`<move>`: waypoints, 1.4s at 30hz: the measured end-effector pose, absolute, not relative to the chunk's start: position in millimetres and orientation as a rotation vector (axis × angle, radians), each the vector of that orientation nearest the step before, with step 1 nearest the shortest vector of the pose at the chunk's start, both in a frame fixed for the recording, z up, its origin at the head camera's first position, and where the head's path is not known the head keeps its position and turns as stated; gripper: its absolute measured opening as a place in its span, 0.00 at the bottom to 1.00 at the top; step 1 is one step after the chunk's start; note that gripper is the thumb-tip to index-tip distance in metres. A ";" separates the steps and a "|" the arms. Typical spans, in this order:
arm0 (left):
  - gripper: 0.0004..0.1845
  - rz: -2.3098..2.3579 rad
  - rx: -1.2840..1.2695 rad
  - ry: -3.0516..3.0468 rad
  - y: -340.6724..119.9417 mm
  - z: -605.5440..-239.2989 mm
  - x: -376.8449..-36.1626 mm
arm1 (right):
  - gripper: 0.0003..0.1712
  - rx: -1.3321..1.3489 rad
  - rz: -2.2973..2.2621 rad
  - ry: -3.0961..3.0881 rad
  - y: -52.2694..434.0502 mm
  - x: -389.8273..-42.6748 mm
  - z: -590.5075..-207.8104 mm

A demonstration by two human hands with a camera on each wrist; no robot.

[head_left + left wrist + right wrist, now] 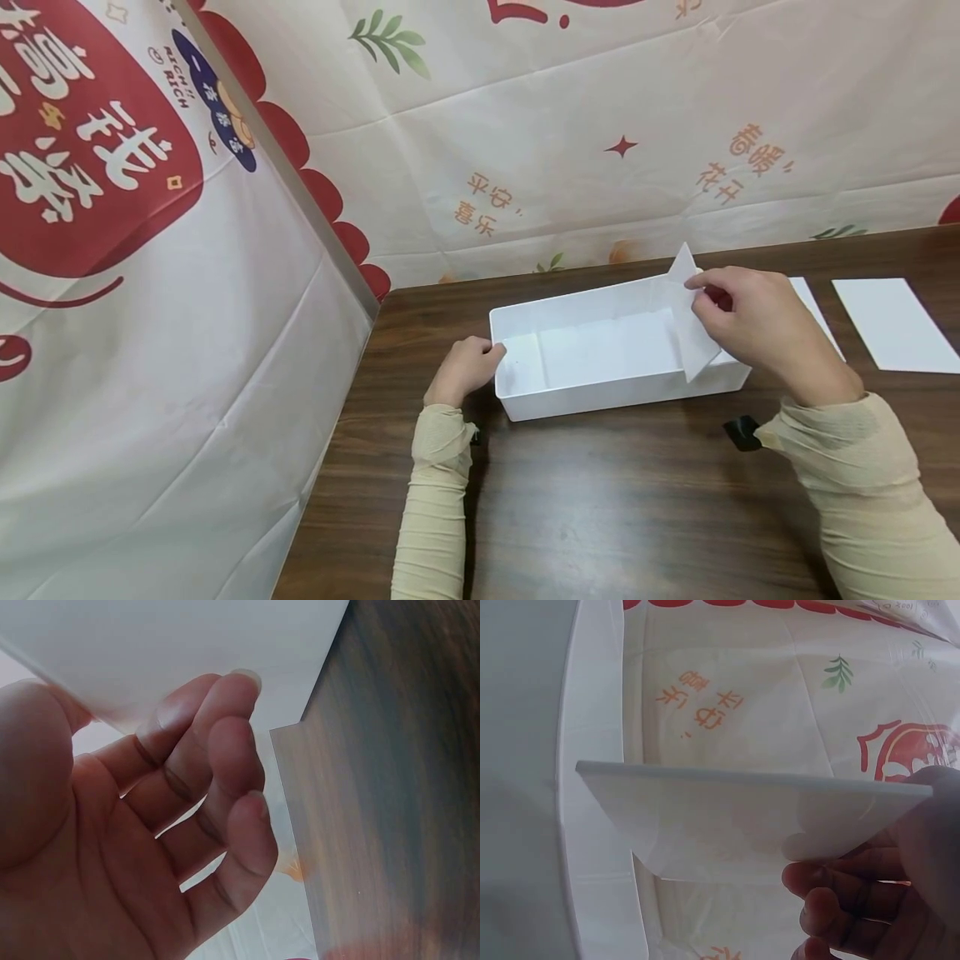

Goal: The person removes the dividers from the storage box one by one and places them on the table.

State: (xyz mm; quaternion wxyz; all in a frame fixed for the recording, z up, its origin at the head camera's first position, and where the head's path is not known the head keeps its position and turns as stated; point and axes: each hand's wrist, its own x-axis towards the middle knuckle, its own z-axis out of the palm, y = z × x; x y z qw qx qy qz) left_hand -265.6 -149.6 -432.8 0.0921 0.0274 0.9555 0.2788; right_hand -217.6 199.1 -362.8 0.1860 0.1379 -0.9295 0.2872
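Observation:
A long white open-topped box point(622, 398) lies on the dark wood table. My left hand point(467, 367) holds its left end, thumb over the rim and fingers along the outside. In the left wrist view, the curled fingers of that hand point(180, 787) rest against the box's white wall point(202, 645). A thin white panel point(688, 321) stands tilted across the box's right part, its ends overlapping both long walls. My right hand point(765, 321) pinches this panel at its right side. In the right wrist view the panel point(727, 817) is seen edge-on, thumb and fingertips gripping it.
Right of the box lie a flat white panel point(896, 323) and another white panel point(813, 308), partly hidden by the right hand. A printed cloth point(600, 150) hangs behind the table, with another printed cloth point(187, 375) along its left edge.

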 end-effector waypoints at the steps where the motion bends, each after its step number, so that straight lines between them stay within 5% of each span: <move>1: 0.24 0.830 0.080 2.838 -149.9 -432.8 -265.2 | 0.13 0.391 0.805 -2.615 200.4 -217.0 -362.8; 42: 0.23 0.835 0.087 2.824 -149.9 -433.0 -265.4 | 0.15 0.177 0.817 -2.584 264.2 -194.1 -360.8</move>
